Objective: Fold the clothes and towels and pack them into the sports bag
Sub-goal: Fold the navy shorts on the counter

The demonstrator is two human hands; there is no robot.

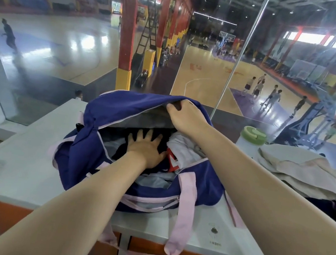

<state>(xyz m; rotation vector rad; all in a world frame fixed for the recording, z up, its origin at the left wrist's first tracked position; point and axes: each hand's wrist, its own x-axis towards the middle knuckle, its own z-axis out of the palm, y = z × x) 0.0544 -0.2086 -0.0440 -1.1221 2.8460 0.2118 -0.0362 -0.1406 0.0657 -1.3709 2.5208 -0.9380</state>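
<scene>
**Two hands at the bag: pressing the load flat**

Two jobs are shared between the hands. The far flap of the navy sports bag [122,109], which sits on the white counter [23,164], is gripped at its edge and lifted by the right hand [187,117], its fingers curled over the fabric. The left hand [146,148] is laid inside the opening, fingers spread and straight, palm pressed on a dark garment [121,153]; nothing is clasped by it. A white garment [183,148] is already stowed just beside it.

The step appears to be one of compacting. It would be done best with even, flat pressure, the corners being filled first, so that folds are not disturbed. The flap should be held high until room is made for the beige towels [297,170], not yet packed, lying on the counter to the right.
</scene>
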